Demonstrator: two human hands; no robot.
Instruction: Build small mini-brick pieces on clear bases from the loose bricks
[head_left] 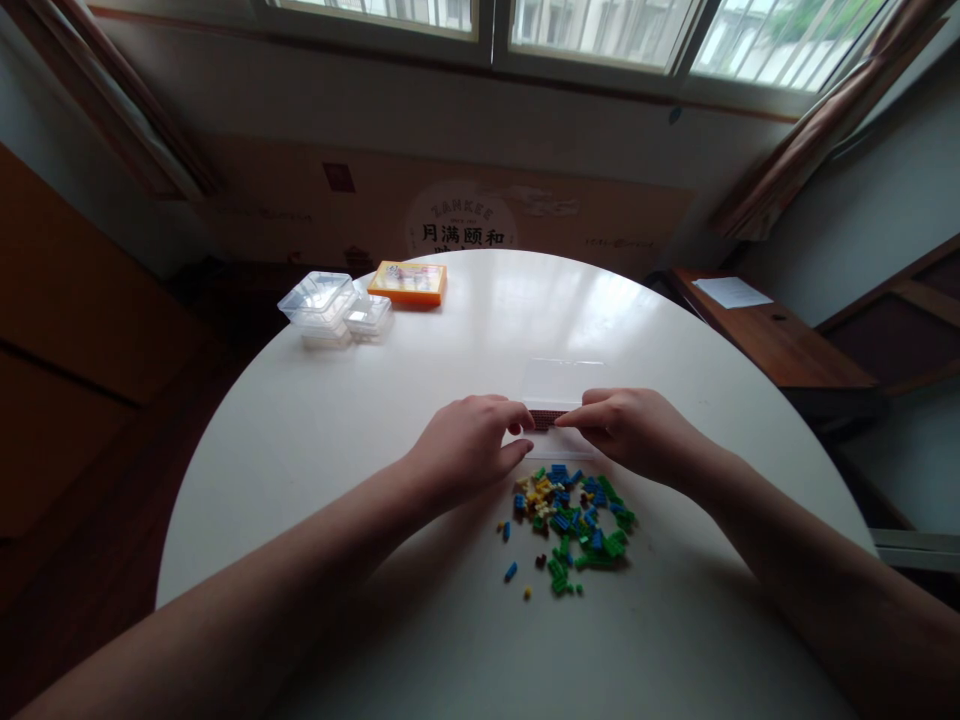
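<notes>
An open clear plastic box lies near the middle of the round white table, its lid folded back. Dark brown small bricks sit in rows inside it. My left hand is at the box's left side, index finger and thumb apart, the index tip by the brown bricks. From the right, my right hand points its index finger onto the right end of these bricks; its other fingers are curled. Just in front of the box lies a loose pile of small building bricks in blue, green, yellow and cream.
Stacked clear plastic boxes and an orange box stand at the table's far left. A few single bricks lie left of the pile. Beyond the white table, a wooden desk with a paper sheet stands at right.
</notes>
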